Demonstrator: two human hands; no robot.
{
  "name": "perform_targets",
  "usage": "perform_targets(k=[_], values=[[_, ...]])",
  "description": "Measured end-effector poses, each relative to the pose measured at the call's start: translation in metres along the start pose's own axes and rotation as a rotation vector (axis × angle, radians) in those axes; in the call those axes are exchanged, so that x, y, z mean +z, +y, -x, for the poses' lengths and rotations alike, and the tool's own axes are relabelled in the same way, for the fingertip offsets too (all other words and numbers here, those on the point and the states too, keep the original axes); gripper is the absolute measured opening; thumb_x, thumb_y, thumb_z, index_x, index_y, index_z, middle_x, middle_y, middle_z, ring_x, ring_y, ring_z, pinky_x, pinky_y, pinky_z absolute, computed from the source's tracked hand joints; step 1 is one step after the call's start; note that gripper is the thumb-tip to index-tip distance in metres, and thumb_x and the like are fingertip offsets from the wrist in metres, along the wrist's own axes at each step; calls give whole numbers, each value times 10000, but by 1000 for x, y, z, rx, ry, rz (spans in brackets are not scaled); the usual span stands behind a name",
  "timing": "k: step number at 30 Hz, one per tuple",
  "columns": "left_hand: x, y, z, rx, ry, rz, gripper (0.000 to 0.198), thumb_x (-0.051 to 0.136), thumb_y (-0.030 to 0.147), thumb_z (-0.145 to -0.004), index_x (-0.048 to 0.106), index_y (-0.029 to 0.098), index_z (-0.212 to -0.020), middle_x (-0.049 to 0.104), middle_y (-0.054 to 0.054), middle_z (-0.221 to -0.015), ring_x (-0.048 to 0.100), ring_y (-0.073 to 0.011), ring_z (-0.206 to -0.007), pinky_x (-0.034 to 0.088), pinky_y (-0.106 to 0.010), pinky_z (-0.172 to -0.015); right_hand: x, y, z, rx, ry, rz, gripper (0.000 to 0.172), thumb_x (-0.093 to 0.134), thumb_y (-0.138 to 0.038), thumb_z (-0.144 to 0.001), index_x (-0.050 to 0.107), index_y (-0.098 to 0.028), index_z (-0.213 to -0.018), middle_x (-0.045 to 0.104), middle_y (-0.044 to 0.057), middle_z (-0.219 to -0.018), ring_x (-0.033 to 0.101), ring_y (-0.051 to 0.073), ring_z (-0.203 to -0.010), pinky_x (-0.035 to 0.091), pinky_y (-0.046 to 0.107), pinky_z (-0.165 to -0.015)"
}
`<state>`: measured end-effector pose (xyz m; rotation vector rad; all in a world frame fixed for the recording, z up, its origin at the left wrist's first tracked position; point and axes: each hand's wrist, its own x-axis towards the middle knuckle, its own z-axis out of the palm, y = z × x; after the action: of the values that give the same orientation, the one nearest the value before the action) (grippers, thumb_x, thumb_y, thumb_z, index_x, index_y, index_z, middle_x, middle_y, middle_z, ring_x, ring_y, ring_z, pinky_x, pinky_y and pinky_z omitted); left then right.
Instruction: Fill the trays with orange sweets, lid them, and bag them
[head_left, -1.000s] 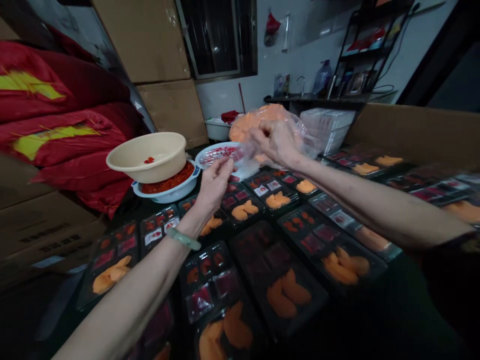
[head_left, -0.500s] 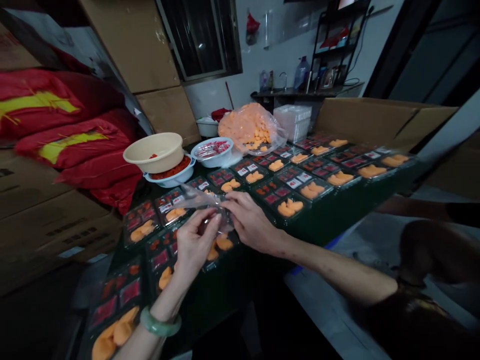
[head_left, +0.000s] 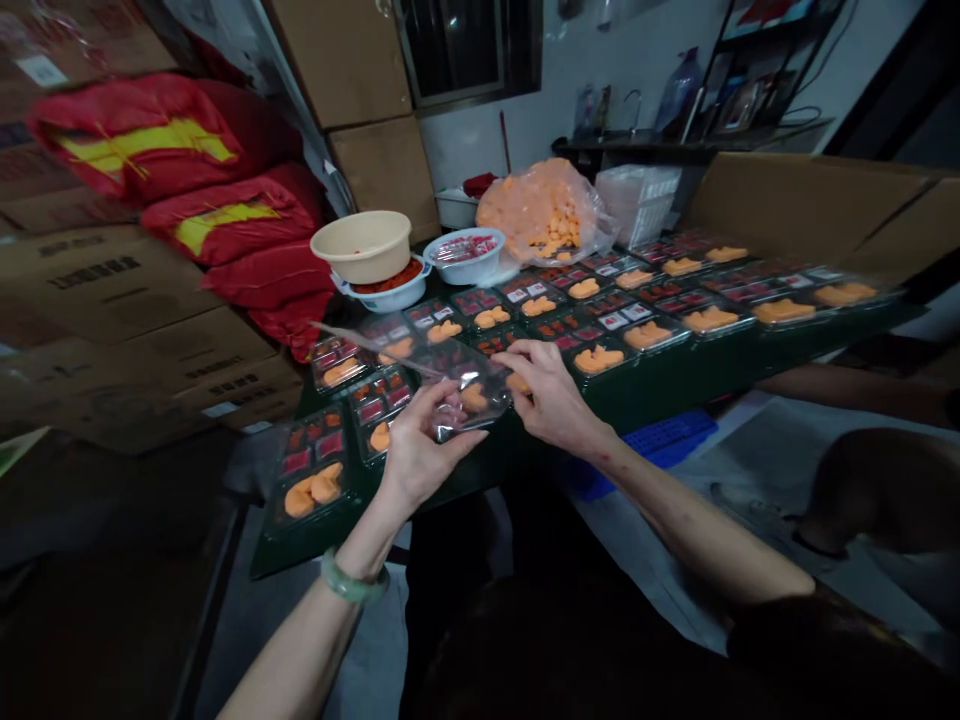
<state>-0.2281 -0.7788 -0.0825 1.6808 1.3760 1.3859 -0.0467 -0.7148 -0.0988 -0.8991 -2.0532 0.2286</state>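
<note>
Both my hands hold a piece of clear plastic film (head_left: pixel 465 395) over the near black trays. My left hand (head_left: pixel 427 450), with a green bangle (head_left: pixel 354 585) on its wrist, pinches the film's lower part. My right hand (head_left: pixel 551 392) holds its right edge. A long corner of film reaches left across the trays. Beneath it lie black food trays (head_left: pixel 382 412) with orange slices and red pieces in compartments. The film and my hands partly hide several trays.
More filled trays (head_left: pixel 645 335) cover the dark table (head_left: pixel 315 545). Behind them stand a beige bowl (head_left: pixel 364 245) on a white bowl of red food (head_left: pixel 386 295), a white bowl of packets (head_left: pixel 463 255), and a bag of orange pieces (head_left: pixel 547 210). Cardboard boxes (head_left: pixel 135 290) and red sacks (head_left: pixel 232 215) stand left.
My hands have moved from beside the bowls down over the near trays, now with the film stretched between them. The view has swung, showing more of the table and the bag of orange pieces.
</note>
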Motion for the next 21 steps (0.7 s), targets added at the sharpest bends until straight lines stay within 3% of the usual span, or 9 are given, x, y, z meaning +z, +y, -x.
perform_targets(k=[2, 4, 7, 10, 13, 18, 21], values=[[-4, 0, 7, -14, 37, -40, 527, 786, 282, -583, 604, 146, -1060, 639, -55, -909, 633, -156, -738, 544, -307, -725, 5, 0, 5, 49, 21, -56, 456, 525, -94, -727, 551, -167, -1176, 512, 119, -1132, 461, 272, -1081, 421, 450, -920], [-7, -2, 15, -26, 89, -61, 496, 779, 298, -592, 620, 149, -1037, 645, -44, -861, 627, -139, -677, 544, -283, -680, 13, -1, 8, 127, 22, -192, 356, 518, -143, -765, 577, -172, -1114, 580, 83, -987, 550, 215, -915, 480, 373, -812], [-10, -4, 30, -53, 171, -47, 441, 750, 338, -634, 636, 148, -1016, 660, -43, -826, 627, -133, -648, 543, -269, -659, 26, -7, 12, 251, 69, -334, 179, 485, -184, -808, 621, -187, -923, 590, 24, -757, 556, 142, -671, 483, 278, -641], [-13, -6, 49, -60, 286, -68, 406, 730, 345, -666, 643, 150, -1012, 676, -49, -841, 636, -141, -682, 545, -266, -672, 37, -19, 18, 292, 124, -374, 181, 520, -237, -805, 613, -187, -953, 593, 59, -895, 573, 154, -766, 474, 260, -614], [-15, -7, 67, -3, 391, -96, 382, 721, 295, -692, 637, 163, -1040, 667, -52, -930, 646, -144, -755, 544, -265, -729, 44, -31, 24, 375, 38, -502, 341, 570, -324, -794, 555, -190, -1107, 571, 90, -1050, 575, 178, -888, 478, 254, -604], [-18, -7, 89, 93, 462, -151, 329, 693, 202, -728, 630, 191, -1051, 660, -38, -957, 647, -150, -827, 535, -278, -802, 56, -44, 26, 643, -265, -1107, 334, 537, -419, -807, 543, -170, -1029, 614, 23, -745, 611, 145, -641, 448, 224, -472], [-19, -12, 100, 113, 470, -204, 281, 668, 182, -748, 637, 191, -1026, 666, -43, -962, 646, -161, -857, 535, -274, -809, 66, -52, 24, 628, -142, -1209, 248, 590, -389, -774, 582, -162, -876, 571, -18, -599, 546, 105, -511, 423, 212, -451]])
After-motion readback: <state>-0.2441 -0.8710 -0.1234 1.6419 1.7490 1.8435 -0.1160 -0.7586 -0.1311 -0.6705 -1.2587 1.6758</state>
